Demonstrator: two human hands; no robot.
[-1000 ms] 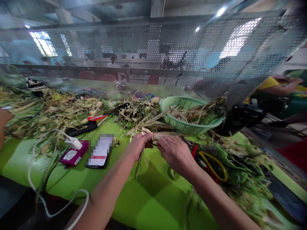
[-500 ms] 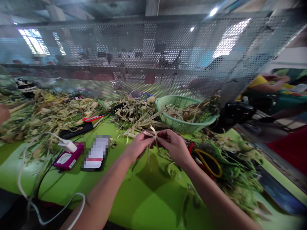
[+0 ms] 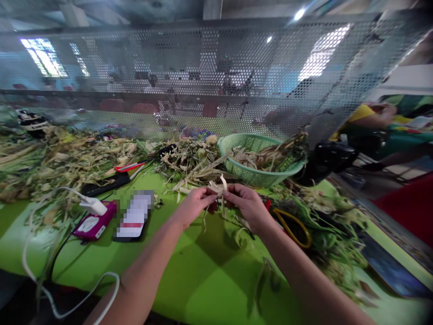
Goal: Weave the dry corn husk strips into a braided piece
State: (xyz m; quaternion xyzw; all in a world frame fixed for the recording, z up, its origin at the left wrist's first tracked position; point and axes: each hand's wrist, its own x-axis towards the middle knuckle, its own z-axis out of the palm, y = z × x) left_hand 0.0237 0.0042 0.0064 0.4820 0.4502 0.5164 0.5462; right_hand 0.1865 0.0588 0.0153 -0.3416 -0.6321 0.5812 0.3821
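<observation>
Head view, two bare hands at work over a green bench (image 3: 189,280). The left hand (image 3: 192,207) and the right hand (image 3: 248,205) meet near the middle, above the bench surface, thumbs and fingers facing. The fingers of both hands grasp a pale strip (image 3: 223,182) of dry plant material, pinched between the two sets of fingertips; its upper end curls above them, and thin ends hang below. The exact grip of the fingers behind the strip is hidden.

Beyond the right hand stands a green basket (image 3: 259,178) with perforated walls, containing dried leaves (image 3: 250,158). To its left lies a heap of dry stalks (image 3: 189,158); a broader pile of withered leaves (image 3: 67,158) covers the far left of the bench. Left of the left forearm lie a phone (image 3: 135,216), its screen pixelated, and a magenta power block (image 3: 91,225) with a white plug (image 3: 94,206) and white cable (image 3: 25,250). Right of the right hand are a yellow loop (image 3: 308,237) and tangled green plant matter (image 3: 333,234). Background: a perforated metal panel (image 3: 182,54); at right, another person's arm (image 3: 377,118), beside a yellow sleeve.
</observation>
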